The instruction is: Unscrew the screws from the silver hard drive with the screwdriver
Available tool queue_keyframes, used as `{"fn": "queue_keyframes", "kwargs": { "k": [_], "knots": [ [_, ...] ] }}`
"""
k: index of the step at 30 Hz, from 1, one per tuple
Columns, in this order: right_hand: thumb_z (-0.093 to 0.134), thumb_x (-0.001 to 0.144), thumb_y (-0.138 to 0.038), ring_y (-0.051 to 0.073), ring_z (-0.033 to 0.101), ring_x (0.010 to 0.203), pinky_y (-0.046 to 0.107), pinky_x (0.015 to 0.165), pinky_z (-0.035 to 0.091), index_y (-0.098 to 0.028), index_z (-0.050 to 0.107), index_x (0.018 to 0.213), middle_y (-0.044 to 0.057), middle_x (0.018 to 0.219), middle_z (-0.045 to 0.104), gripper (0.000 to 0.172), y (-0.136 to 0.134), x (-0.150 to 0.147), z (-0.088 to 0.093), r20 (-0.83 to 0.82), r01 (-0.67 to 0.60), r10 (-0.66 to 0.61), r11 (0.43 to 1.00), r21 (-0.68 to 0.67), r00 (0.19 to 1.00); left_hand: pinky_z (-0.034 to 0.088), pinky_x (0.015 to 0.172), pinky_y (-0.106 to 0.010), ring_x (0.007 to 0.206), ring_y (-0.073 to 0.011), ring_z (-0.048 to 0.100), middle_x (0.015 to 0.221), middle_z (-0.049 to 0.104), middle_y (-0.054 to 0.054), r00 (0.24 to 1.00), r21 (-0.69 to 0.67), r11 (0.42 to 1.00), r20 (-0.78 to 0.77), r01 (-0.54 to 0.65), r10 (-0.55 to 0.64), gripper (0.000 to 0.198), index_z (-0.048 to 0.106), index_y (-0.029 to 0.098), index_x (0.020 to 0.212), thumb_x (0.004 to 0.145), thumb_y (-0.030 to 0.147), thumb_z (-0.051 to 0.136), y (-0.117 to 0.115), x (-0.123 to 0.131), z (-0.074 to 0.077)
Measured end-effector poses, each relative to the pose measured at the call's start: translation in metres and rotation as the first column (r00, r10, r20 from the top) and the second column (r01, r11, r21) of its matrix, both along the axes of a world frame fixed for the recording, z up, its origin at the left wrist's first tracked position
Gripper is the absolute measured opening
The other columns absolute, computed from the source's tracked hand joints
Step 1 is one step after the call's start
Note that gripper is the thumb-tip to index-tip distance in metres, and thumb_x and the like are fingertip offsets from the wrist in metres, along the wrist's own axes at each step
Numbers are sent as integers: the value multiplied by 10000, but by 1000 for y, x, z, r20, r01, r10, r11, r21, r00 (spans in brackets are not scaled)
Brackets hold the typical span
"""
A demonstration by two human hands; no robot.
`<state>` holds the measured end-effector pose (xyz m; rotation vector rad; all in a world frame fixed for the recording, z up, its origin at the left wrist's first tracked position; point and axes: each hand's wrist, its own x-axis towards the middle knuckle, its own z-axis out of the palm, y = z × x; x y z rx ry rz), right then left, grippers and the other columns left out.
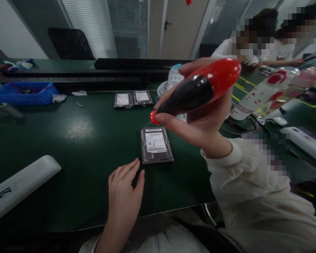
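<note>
In my right hand [208, 130] is a screwdriver with a red and black handle [192, 95], held up close to the camera. Its thin shaft points down and left toward the far edge of a hard drive [156, 144]; whether the tip touches the drive cannot be made out. The drive lies flat on the green table, its white label facing up. My left hand [125, 189] rests by the drive's near left corner, fingers stretched out and holding nothing.
Two more hard drives [123, 99] lie side by side farther back. A small screw-like piece [80, 105] and a blue tray [23, 94] are on the left. A white bar-shaped object [23, 186] lies near left. Bottles [263, 95] and cables stand right, with people beyond.
</note>
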<state>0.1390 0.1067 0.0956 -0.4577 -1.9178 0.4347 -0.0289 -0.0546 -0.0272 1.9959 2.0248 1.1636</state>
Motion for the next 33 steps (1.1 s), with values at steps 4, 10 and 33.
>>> {"fn": "queue_keyframes", "kwargs": {
  "k": [4,10,33],
  "knots": [
    [782,786,-673,205,734,1005,334,762,665,-283,495,1291,81,1276,627,700,7,-20,-4,-179,-53,45,998,-38,983,519,946,-539,1066,-307,747,1190,806,-94,1000,-2,1000,-15,-1,1,274,760,165,1199,997,236,589,0,1,-2],
    [787,818,-586,173,705,841,335,657,638,-286,523,1239,56,1192,638,581,6,-16,-10,-95,-145,133,981,-129,987,472,1008,-542,1011,-274,760,1117,820,-75,999,-32,999,-18,26,-27,256,749,162,1197,1003,193,584,-1,5,1],
    [780,848,-419,162,662,757,373,691,627,-283,531,1196,25,1020,667,449,1,-24,-21,15,-230,238,951,-205,971,429,1031,-545,985,-251,757,1104,823,-42,996,-29,995,3,91,-91,250,715,191,1209,1005,144,578,-3,5,5]
  ]
}}
